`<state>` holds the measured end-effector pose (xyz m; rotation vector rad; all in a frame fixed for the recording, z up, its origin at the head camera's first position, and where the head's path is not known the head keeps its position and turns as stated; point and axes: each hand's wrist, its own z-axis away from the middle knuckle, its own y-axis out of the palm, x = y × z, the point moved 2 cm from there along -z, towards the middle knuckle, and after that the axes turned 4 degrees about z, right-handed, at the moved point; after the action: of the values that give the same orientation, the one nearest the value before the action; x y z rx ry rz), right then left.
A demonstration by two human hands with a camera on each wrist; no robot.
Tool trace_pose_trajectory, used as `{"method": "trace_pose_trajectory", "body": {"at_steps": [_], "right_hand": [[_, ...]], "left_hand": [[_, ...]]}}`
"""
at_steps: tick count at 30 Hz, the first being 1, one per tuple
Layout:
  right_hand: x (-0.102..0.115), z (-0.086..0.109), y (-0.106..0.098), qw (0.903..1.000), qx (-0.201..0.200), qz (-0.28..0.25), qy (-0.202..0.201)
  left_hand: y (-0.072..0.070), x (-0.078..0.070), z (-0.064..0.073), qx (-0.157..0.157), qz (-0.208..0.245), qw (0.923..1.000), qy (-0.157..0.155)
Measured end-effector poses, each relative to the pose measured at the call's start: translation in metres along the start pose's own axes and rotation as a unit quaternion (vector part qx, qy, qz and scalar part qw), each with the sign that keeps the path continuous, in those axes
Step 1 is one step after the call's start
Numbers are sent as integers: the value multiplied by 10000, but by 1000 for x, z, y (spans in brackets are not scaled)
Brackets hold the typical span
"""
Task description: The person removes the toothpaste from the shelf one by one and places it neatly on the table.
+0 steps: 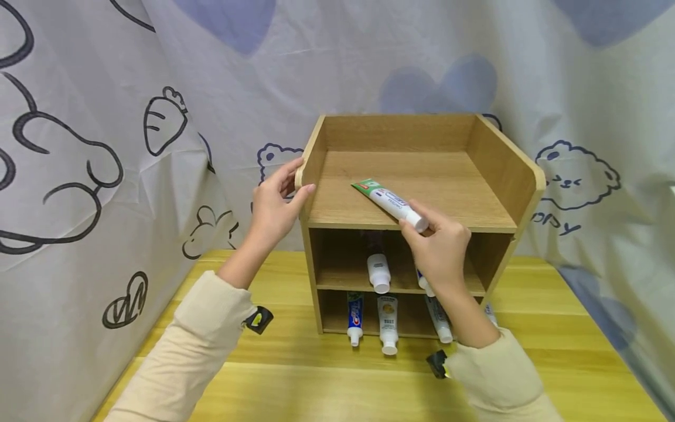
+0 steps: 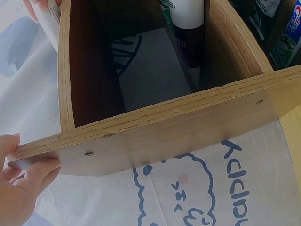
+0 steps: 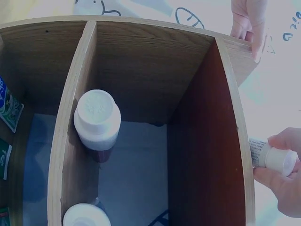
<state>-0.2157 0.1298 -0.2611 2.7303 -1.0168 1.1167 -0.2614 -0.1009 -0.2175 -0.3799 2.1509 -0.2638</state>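
My right hand [image 1: 440, 249] pinches a white and green toothpaste tube [image 1: 389, 200] near its white cap, thumb on one side and fingers on the other. The tube slants over the top board of a small wooden shelf [image 1: 448, 184], its green end pointing back and left; contact with the board cannot be told. At the shelf's upper left corner, my left hand [image 1: 274, 205] grips the side panel [image 2: 155, 136], thumb inside and fingers outside. The right wrist view shows the cap [image 3: 282, 161] between thumb and fingers.
On the middle level lie a white-capped tube [image 1: 378, 272] and another tube [image 1: 424, 284] partly behind my right wrist. The bottom level holds a blue Crest tube [image 1: 355, 316], a white tube [image 1: 388, 325] and others. A printed curtain [image 1: 337, 64] hangs behind the wooden table [image 1: 295, 375].
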Motion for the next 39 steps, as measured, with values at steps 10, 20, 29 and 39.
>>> {"method": "trace_pose_trajectory", "body": {"at_steps": [10, 20, 29, 39], "right_hand": [[-8, 6, -19, 9993, -336, -12, -172], [-10, -1, -40, 9982, -587, 75, -126], [-7, -2, -57, 9982, -514, -209, 232], [-7, -4, -76, 9978, -578, -178, 288]], "left_hand": [[1, 1, 1, -30, -4, 10000, 14], [1, 0, 2, -29, 68, 10000, 12], [2, 0, 2, -4, 43, 10000, 4], [2, 2, 1, -11, 99, 9999, 18]]}}
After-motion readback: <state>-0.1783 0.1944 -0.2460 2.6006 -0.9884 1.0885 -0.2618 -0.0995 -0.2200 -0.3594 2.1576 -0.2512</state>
